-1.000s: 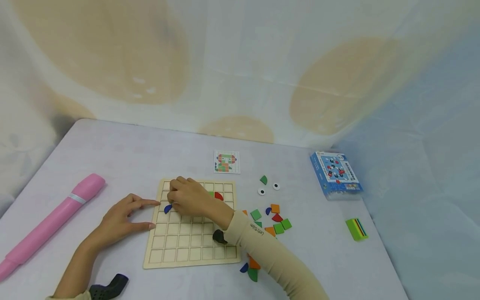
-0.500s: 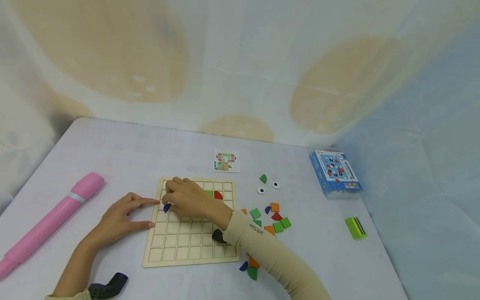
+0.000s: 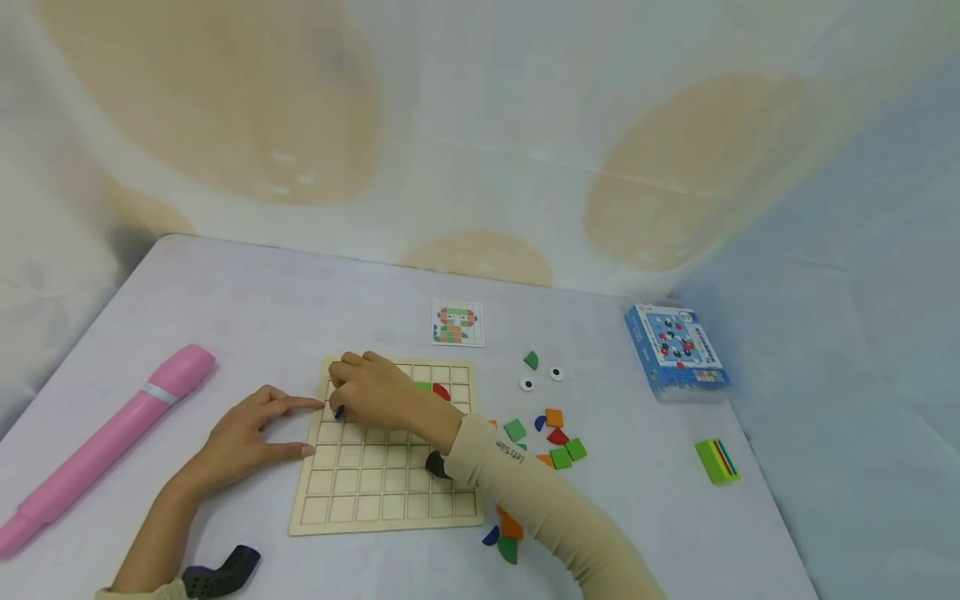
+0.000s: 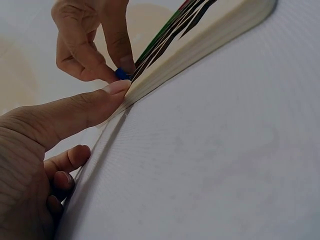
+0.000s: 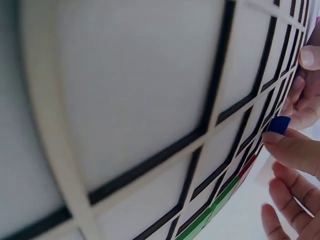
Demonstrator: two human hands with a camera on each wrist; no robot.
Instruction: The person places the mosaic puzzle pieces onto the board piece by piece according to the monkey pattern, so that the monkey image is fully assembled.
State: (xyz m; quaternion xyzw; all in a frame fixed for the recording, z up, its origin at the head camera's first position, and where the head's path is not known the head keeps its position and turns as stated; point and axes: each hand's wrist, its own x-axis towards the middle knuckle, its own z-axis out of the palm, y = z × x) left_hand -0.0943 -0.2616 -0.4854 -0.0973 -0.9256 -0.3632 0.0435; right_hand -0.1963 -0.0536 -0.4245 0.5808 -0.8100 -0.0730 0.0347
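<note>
A wooden grid board (image 3: 367, 482) lies on the table, partly covered by my right hand (image 3: 375, 396). Thumb and finger of that hand pinch a small blue rounded piece (image 5: 279, 125) over the board's upper-left squares. Only a dark sliver of the piece shows in the head view. My left hand (image 3: 243, 437) touches the board's left edge with its thumb and index fingertip, those two held fairly straight and spread. A green piece (image 3: 423, 387) and a red quarter-round piece (image 3: 441, 392) sit in the board's upper rows; more may be hidden under the right hand.
Loose orange, green, red and blue pieces, including an orange square (image 3: 554, 417), lie right of the board, with two eye discs (image 3: 527, 384) behind them. A pattern card (image 3: 457, 323), a blue box (image 3: 677, 350), a green block (image 3: 717, 462) and a pink tube (image 3: 112, 446) surround it.
The blue piece showed as a rounded shape below my right fingertips; now it is tilted or tucked, with only a sliver visible. My left hand stays at the board's edge.
</note>
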